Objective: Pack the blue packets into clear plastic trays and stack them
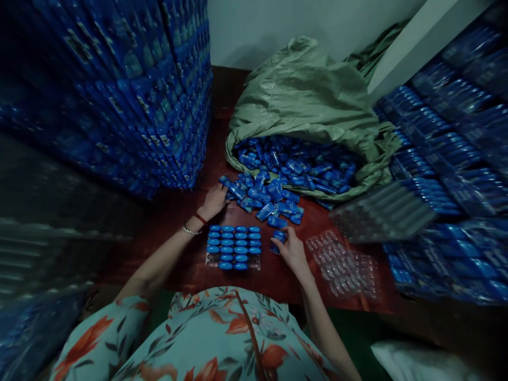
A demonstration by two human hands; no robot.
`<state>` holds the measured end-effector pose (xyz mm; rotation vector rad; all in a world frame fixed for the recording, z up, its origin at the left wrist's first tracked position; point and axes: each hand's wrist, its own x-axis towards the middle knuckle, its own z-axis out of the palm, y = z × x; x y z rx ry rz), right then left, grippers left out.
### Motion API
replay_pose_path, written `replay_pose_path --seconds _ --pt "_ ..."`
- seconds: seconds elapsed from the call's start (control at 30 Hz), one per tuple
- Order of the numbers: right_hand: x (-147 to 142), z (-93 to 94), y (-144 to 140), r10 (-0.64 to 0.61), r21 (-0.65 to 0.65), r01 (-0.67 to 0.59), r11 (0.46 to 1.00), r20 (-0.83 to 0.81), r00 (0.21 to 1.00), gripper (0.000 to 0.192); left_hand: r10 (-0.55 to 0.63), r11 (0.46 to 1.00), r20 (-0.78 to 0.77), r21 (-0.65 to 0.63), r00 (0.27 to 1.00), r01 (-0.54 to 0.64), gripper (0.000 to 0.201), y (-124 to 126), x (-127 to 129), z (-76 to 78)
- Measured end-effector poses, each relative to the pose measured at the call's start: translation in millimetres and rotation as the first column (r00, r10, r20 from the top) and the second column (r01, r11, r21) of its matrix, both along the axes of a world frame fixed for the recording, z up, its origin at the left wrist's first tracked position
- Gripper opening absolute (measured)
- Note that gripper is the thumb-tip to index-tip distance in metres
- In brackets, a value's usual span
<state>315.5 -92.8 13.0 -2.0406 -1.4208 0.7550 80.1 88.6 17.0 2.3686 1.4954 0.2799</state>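
Step in hand: filling a clear tray (234,246) with small blue pieces, as far as the layout suggests; most pockets already hold one, and the gaps seem to lie at the tray's near and right edge.
Left hand (214,201): reached out to the loose heap (262,198), fingers curled down onto its left edge; whether it has closed on a piece I cannot tell.
Right hand (291,251): just right of the tray, fingertips pinching one blue piece (279,236).
Doing it well: I would turn the held piece to lie the same way as its neighbours, long side across the tray, then seat it flat in an open pocket before letting go. Feeding with one hand while the other places should keep the rows even; pressing hard looks needless, and a nudge to the thin tray could tip the seated pieces.
Pieces: small, oblong, rounded, glossy bright blue; those in the heap lie at all angles, some showing a paler printed face.
Tray: thin clear plastic with rows of pockets, lying flat on the red-brown worktop (190,270), straight ahead of the person.
Supply: an open green sack (305,90) behind the heap, spilling more blue pieces.
Spare trays: empty clear ones (343,264) to the right of the right hand.
Around: tall stacks of filled trays (159,106) at left and more at right.
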Motion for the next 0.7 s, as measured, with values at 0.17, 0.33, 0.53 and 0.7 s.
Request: replay_pose_path --seconds 0.17,0.33,0.53,0.7 --pt "-8.9 16.2 -37.4 -0.032 0.040 0.058 0.998 -0.476 0.879 0.035 -0.005 1.000 0.204 -0.002 0.979 0.005 0.020 -34.1 -43.5 -3.8" --pt "-38.7 8.3 -55.4 0.239 0.258 -0.189 0.948 -0.179 0.954 0.022 0.237 0.971 0.346 -0.059 0.908 -0.231 0.014 -91.7 -91.4 -11.2" --pt "-35.0 -0.1 -55.5 0.505 0.179 -0.578 0.796 0.330 0.798 0.049 0.399 0.897 0.519 -0.049 0.756 -0.440 0.019 -169.2 -121.4 -0.2" --pt "-36.9 19.2 -50.7 0.615 -0.072 -0.677 0.732 0.498 0.612 0.054 0.287 0.940 0.513 0.013 0.809 -0.342 0.016 -224.4 -120.3 15.9"
